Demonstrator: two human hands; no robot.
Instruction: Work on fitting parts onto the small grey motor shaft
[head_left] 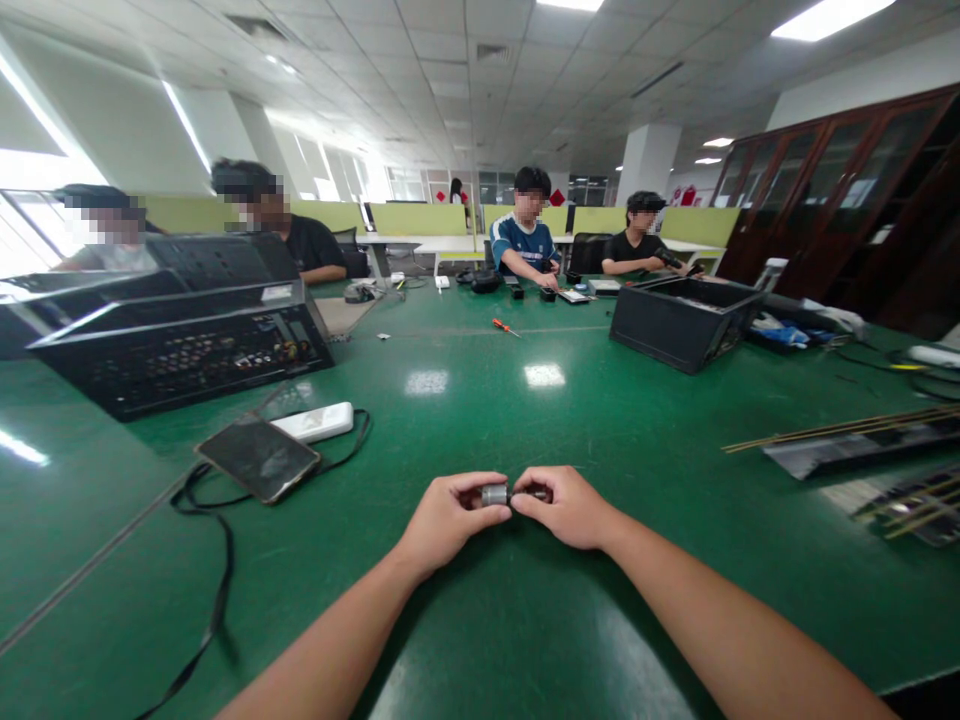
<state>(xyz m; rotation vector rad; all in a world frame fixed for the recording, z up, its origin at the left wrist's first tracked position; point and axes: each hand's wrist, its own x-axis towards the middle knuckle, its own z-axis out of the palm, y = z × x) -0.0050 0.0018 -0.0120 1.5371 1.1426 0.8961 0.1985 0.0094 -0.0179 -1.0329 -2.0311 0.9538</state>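
Note:
A small silver metal cylinder (495, 495), shaped like a little motor, lies level between the thumb and fingers of my left hand (444, 518). My right hand (574, 508) pinches a thin dark rod-like part (537, 493) at the cylinder's right end. Fingertips of both hands nearly meet there. Whether the dark part is joined to the cylinder or separate, I cannot tell. Both hands are just above the green table (465, 620), near its front.
On the left lie a phone (259, 457), a white power strip (315, 422) and a black cable (217, 600). Open black computer cases stand at left (187, 350) and right (686, 320). A red screwdriver (505, 327) lies farther back. Several people sit across the table.

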